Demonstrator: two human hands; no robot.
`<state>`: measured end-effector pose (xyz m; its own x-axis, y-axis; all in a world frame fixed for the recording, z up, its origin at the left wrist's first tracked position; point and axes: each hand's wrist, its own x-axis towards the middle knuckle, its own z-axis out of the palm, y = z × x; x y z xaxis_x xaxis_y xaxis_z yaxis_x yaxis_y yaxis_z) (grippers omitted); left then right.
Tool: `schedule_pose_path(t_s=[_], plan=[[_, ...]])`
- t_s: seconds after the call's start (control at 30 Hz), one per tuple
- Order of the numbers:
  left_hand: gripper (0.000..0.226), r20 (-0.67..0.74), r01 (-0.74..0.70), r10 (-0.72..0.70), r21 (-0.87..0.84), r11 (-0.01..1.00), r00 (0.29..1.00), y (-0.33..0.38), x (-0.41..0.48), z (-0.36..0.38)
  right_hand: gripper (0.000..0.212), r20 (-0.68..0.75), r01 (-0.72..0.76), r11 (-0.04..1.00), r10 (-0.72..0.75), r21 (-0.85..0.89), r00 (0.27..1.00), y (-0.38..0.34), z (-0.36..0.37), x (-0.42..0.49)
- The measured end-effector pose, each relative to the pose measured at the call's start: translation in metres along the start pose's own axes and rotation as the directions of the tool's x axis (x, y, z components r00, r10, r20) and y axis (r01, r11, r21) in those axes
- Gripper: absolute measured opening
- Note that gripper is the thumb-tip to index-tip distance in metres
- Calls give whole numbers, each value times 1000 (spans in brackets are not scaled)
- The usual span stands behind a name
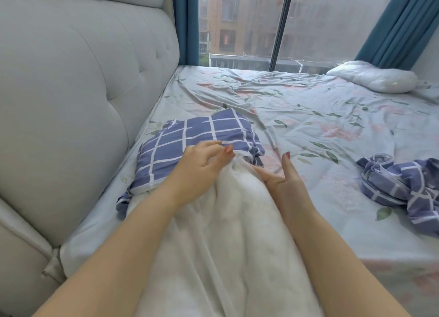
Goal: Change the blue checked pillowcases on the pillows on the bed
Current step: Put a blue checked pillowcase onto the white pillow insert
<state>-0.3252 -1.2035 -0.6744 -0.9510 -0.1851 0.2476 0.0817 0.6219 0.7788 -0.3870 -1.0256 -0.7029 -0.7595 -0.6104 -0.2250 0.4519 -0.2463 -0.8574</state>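
A white pillow (213,233) lies along the bed toward me, its far end still inside a blue checked pillowcase (190,141) next to the headboard. My left hand (202,167) lies on top of the pillow, with thumb and curled fingers pinching the case's white hem at its opening. My right hand (285,179) is flat, thumb up, and presses against the pillow's right side. A second blue checked pillowcase (399,186) lies crumpled on the sheet at the right. A bare white pillow (373,77) rests at the far right corner of the bed.
The padded grey headboard (71,91) runs along the left. A floral sheet (308,117), wrinkled, covers the bed. Beyond the bed is a large window (249,24) with blue curtains (394,24) at both sides.
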Motion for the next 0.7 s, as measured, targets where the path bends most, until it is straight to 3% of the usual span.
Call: schedule_pose_path(t_s=[0.1,0.27,0.37,0.43,0.6,0.7], plan=[[74,64,100,-96,-62,993,993,10,7,5,85,32,11,1000,-11,-12,999,8,7,3],[52,68,22,-25,35,999,997,15,4,22,74,-79,84,994,-78,70,994,16,7,3],[84,22,-75,74,28,997,997,7,7,27,59,-146,126,976,-101,176,984,19,4,6],[95,-6,-119,119,17,993,993,2,7,28,66,-114,93,967,-68,236,991,21,9,6],[67,-58,-127,126,-7,992,990,12,-5,21,79,-9,42,957,-41,288,999,22,23,8],[74,-51,-193,191,-49,980,980,19,-13,14,79,1,76,964,-79,255,997,21,29,9]])
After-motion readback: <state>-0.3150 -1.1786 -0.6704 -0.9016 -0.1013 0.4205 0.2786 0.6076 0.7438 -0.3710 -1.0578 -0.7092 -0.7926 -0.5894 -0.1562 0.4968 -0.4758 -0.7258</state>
